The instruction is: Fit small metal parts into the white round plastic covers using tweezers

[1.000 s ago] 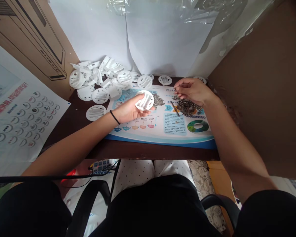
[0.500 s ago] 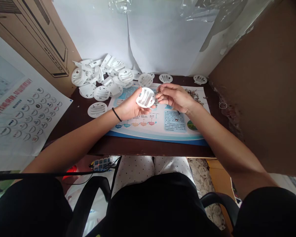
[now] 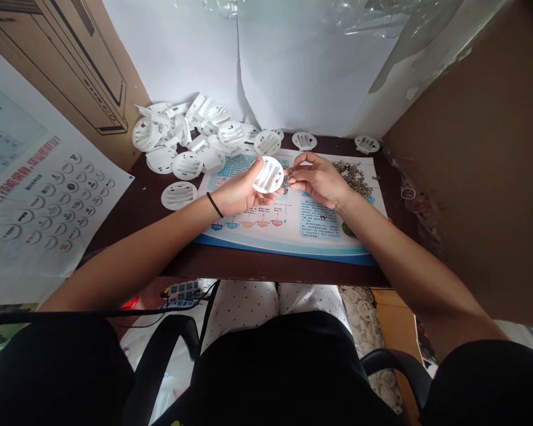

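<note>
My left hand (image 3: 242,194) is closed on the edge of a round white plastic battery case (image 3: 267,175), thumb on top and fingers beneath. Its grooved face is tilted up toward me. Just right of the case, my right hand (image 3: 318,182) has its thumb and fingertips pinched on a small metal piece, mostly hidden by the fingers. Beyond that hand lies a heap of small metal pieces (image 3: 354,177) on the printed sheet (image 3: 266,239). A single metal piece (image 3: 323,217) rests nearer to me.
A pile of white cases (image 3: 160,133) stands at the back left, with a loose case (image 3: 179,196) in front. Other cases (image 3: 304,141) sit along the back wall. Cardboard (image 3: 475,195) walls in the right side of the dark table (image 3: 249,267). A printed paper (image 3: 35,177) hangs at left.
My right fingertips have drawn closer together in a pinch beside the case. The left hand still holds the case. The whole view has shifted slightly.
</note>
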Available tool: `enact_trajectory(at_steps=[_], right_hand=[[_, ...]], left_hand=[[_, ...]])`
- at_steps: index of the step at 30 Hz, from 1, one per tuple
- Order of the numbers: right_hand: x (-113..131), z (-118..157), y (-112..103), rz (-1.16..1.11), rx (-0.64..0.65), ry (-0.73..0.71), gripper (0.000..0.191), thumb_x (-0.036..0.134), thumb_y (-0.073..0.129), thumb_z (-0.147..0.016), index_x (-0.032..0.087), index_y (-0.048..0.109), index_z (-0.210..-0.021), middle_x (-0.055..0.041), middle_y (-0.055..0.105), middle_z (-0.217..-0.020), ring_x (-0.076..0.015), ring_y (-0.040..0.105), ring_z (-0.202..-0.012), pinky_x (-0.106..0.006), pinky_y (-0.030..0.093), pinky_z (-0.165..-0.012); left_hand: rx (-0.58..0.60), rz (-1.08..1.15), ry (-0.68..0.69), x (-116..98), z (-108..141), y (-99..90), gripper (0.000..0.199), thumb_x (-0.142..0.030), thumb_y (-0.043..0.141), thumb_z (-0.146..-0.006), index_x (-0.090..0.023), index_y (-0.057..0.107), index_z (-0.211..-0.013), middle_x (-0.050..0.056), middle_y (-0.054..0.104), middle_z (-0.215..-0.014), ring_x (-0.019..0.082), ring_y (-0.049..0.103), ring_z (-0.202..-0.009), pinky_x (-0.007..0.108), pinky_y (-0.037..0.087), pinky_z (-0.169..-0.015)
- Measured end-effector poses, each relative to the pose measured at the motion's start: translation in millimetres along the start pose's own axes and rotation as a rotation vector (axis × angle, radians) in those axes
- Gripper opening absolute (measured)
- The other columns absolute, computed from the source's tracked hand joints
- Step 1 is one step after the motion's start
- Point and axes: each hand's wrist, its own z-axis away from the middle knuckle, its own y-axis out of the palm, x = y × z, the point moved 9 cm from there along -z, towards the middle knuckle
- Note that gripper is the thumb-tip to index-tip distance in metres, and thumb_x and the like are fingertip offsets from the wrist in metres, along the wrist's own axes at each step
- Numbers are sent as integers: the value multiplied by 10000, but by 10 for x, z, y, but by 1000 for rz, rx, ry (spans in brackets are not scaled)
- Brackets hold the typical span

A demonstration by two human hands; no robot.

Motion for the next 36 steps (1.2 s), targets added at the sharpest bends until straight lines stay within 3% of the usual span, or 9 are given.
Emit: enact_trajectory(at_steps=[5,11,15,18,26,30,36], right_hand=[[31,35,17,34,13,-34,320,362,807,-722,262,579,-922,-34,755,-989,-176,724,-853,-328,624,-715],[23,4,-39,114,-72,-99,326,498,834,-686,263,708,-874,-39,740,-940,-190,691,-853,-335,573,-637],[66,-11,-41,212,-116,-163,239,457,773,-726,246,710,-820,-33,712,-854,-155,595,-732,-351,531,-631],[119,19,-2,249,-125,-177,181,400,724,-750,244,678,-830,-24,690,-799,-146,586,-689,-360,534,-656],[209,95,1,394,-171,-176,133,369,607,-856,258,587,-927,-49,726,-954,-218,712,-863,-368,531,-694],[248,96,12,488,-186,-249,111,338,565,-879,237,602,-906,-40,729,-899,-191,717,-792,-355,537,-715],[396,120,24,619,-295,-451,75,269,623,-822,211,658,-790,-21,714,-792,-165,661,-744,-350,530,-752]], left_hand=[[81,25,-5,15,-32,1,823,-611,74,-1044,-92,656,-1309,105,749,-799,107,634,-567,183,514,-529],[21,50,18,42,-132,-103,643,-572,229,-1056,-111,649,-1215,138,750,-819,131,623,-534,184,410,-410],[-7,7,46,35,-120,-115,601,-620,310,-1029,-136,630,-1190,146,754,-884,119,583,-534,161,324,-389],[-11,-34,56,31,-106,-119,611,-646,340,-1012,-147,630,-1212,146,753,-908,136,602,-574,161,338,-407],[24,-44,41,53,-126,-130,723,-703,344,-979,-141,615,-1342,151,728,-876,216,671,-714,222,453,-503],[57,-112,47,45,-106,-78,742,-699,257,-995,-142,609,-1336,154,735,-884,186,650,-642,200,417,-439],[73,-174,30,74,-112,-65,761,-727,237,-987,-147,581,-1339,144,743,-920,181,674,-681,209,470,-503]])
